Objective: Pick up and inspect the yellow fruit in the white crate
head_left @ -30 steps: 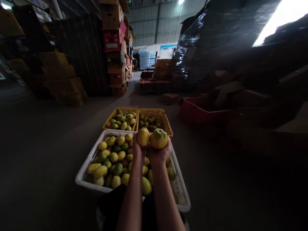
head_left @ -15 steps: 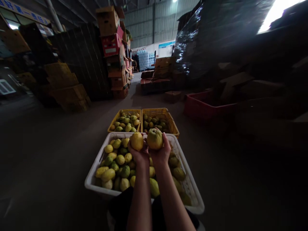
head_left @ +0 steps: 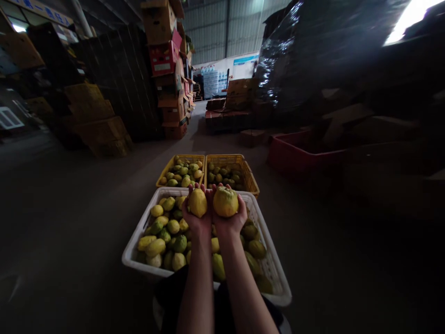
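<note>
My left hand (head_left: pixel 198 225) is palm up and cups a small yellow papaya (head_left: pixel 198 203), its fingertips showing behind the fruit. Beside it my right hand (head_left: pixel 230 226) cradles a bigger yellow-green papaya (head_left: pixel 225 204), with the thumb along its right side. Both hands are over a white plastic crate (head_left: pixel 138 232) holding many yellow and green papayas (head_left: pixel 180 243). My forearms hide part of the fruit in the crate's middle.
Two yellow crates (head_left: pixel 251 178) of similar fruit stand just beyond the white one. To the right is a red bin (head_left: pixel 290 150). Stacked cartons (head_left: pixel 162 58) rise at the back left, and wrapped goods (head_left: pixel 278 65) tower at the back right.
Both hands have tipped further palm up, so more fingertips show behind the fruit. Both papayas have turned with the hands and now show more of their yellow sides.
</note>
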Demonstrator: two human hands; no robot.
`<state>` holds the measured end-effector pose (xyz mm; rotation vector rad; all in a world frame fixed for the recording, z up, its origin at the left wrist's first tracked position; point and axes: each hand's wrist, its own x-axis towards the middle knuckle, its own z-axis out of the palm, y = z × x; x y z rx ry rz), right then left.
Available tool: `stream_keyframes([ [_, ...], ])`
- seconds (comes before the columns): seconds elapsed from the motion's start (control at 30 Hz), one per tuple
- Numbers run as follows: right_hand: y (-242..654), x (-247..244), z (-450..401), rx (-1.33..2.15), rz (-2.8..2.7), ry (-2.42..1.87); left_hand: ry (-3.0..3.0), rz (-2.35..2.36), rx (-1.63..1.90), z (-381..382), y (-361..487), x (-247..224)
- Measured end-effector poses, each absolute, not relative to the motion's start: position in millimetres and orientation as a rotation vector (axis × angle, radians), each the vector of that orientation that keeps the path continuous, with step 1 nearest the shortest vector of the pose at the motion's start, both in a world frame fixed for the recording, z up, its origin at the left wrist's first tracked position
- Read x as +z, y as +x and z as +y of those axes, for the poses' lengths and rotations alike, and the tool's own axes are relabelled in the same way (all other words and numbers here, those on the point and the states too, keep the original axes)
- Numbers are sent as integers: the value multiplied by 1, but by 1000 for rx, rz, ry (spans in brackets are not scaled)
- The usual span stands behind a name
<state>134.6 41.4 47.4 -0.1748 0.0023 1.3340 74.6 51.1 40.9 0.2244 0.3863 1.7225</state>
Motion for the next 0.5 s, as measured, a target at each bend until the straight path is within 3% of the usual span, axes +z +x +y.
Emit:
stream_keyframes([
  [0.5, 143, 24, 55, 1220, -35, -303, 80, 296, 1661, 50, 71, 44],
])
